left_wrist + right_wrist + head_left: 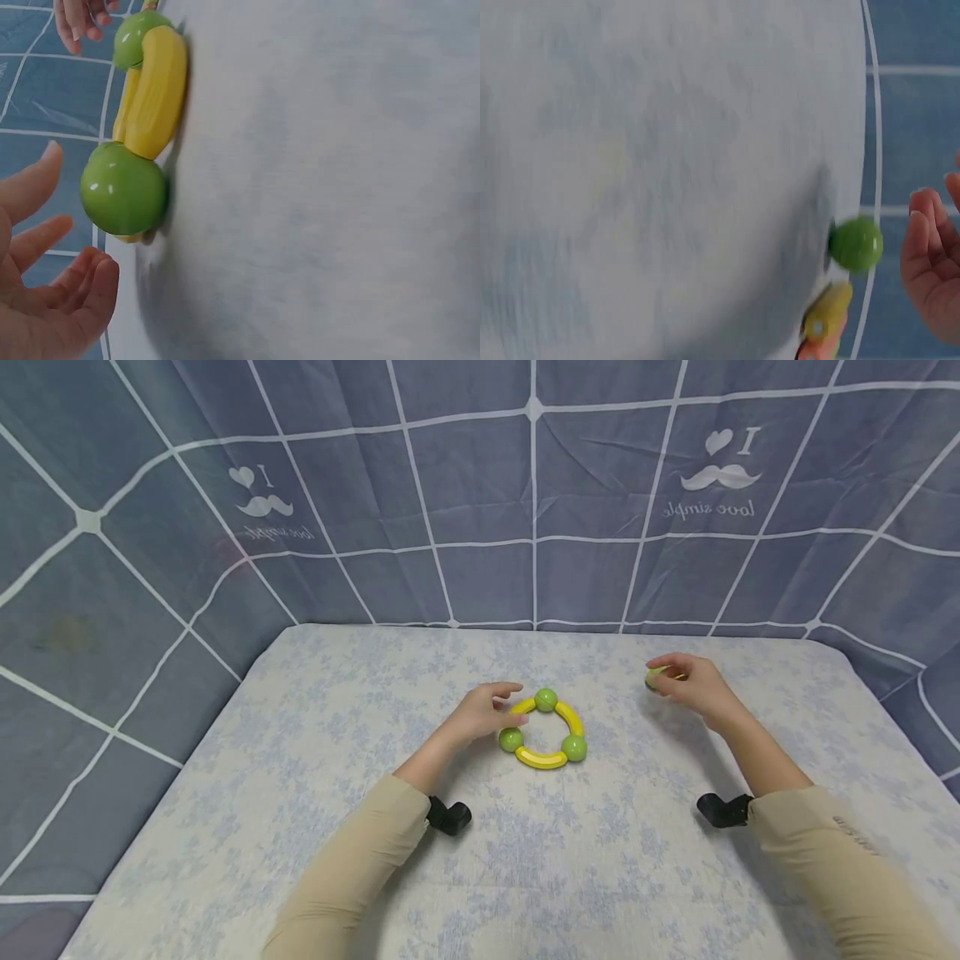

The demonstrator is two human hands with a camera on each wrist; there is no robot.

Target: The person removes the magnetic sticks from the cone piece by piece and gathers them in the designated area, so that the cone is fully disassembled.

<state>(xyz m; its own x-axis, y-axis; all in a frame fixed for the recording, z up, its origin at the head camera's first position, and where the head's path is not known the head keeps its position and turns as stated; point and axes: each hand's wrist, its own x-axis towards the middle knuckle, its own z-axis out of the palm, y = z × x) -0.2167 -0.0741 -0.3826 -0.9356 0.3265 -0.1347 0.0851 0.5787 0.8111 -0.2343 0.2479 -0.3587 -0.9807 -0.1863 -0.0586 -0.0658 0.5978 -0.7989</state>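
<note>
A ring of curved yellow pieces joined by green balls lies on the table. At its left side is my left hand, thumb and fingers spread apart. The left wrist view shows a gap between those fingers and the nearest green ball. My right hand hovers over another green ball, its fingers loosely bent and overlapping the ball in the head view. In the right wrist view, that hand has nothing in its fingers. Beside the ball lies a yellow piece with orange below it.
A pale blue floral cloth covers the table. Behind and along the sides hangs a blue-grey curtain with white lines and printed mustaches. Black wrist devices stick out from both beige sleeves.
</note>
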